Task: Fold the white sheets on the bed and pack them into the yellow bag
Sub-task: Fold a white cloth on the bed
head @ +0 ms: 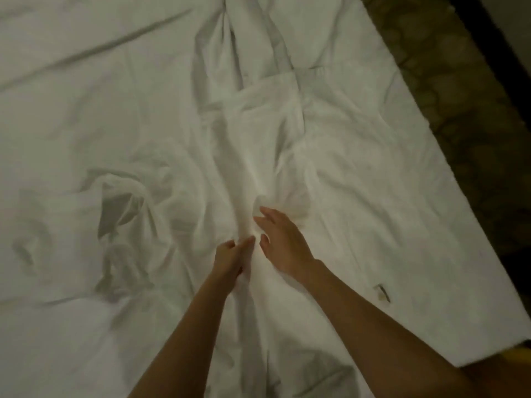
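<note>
White sheets point(287, 139) lie rumpled across the bed point(431, 239), gathered into a long ridge down its middle; the left hand point(230, 258) pinches a fold of that ridge, fingers curled around the cloth; the right hand point(280, 239), just beside the ridge, is released, fingers spread over the fabric; patterned carpet point(459, 96) borders the bed's far edge.

We found no text, brand, number or sign that could be read anywhere in the view. A small tag point(383, 293) was sewn at the edge of the white sheet point(344, 156), near the right side of the bed, but it was too small and blurred for us to make out any lettering on it.
</note>
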Available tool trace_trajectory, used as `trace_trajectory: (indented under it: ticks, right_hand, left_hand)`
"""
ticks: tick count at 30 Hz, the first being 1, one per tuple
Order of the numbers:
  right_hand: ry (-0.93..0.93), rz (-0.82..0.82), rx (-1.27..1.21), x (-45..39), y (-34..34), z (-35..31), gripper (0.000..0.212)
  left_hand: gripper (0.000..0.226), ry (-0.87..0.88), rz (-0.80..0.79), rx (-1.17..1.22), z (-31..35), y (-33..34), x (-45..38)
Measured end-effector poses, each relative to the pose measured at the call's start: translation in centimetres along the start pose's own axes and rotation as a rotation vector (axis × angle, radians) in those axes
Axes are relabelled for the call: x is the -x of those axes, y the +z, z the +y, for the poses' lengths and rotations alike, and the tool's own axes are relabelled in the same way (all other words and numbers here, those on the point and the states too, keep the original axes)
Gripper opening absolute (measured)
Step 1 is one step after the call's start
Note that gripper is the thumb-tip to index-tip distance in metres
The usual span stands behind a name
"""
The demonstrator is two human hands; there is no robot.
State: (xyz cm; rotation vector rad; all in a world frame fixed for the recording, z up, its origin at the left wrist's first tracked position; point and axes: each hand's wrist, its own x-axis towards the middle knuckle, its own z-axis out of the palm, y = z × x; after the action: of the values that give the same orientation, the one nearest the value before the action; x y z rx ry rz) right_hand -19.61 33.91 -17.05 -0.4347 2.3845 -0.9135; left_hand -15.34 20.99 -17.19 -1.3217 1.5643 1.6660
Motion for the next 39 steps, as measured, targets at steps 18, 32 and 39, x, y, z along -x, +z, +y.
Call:
trace_trajectory:
  ticks: [18, 32, 39]
  right_hand:
    - [0.8, 0.169, -0.493, 21.4, 9.4, 2.3, 0.011]
    - [1.016, 0.722, -1.447, 23.9, 3.2, 6.2, 0.039]
    - [1.149, 0.61, -1.221, 26.4, 5.0, 7.9, 0.055]
  left_hand:
    - [0.016, -0.07, -0.29, -0.396, -16.5, 1.0, 9.8]
    - [0.016, -0.023, -0.209, -0.364, -17.3, -4.8, 14.3]
    - [0.01, -0.055, 0.005, -0.285, -21.3, -7.3, 15.3]
